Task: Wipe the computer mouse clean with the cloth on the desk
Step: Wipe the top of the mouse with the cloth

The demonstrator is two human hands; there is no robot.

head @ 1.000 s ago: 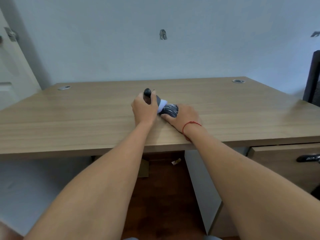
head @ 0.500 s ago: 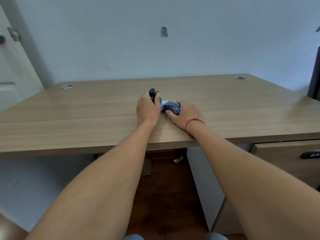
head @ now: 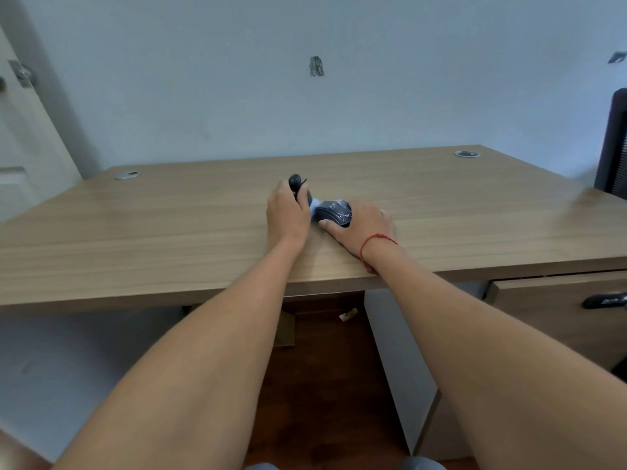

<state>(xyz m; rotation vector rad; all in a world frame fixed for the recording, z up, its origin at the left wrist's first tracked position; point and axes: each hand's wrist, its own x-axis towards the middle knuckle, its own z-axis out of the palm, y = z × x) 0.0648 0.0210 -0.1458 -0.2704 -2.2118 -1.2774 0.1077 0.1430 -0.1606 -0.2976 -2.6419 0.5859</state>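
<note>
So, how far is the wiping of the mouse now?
Done: both things are picked up at mid-desk. In hand: the right hand holds the mouse on the desk, and the left hand grips a dark object with a pale cloth showing between them. Left: I cannot tell how much is clean; nothing has been set down yet.

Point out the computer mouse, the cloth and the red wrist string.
computer mouse (head: 336, 212), head view, dark top shell.
cloth (head: 314, 202), head view, pale patch between the hands.
red wrist string (head: 373, 239), head view, strand across the right wrist.
</note>
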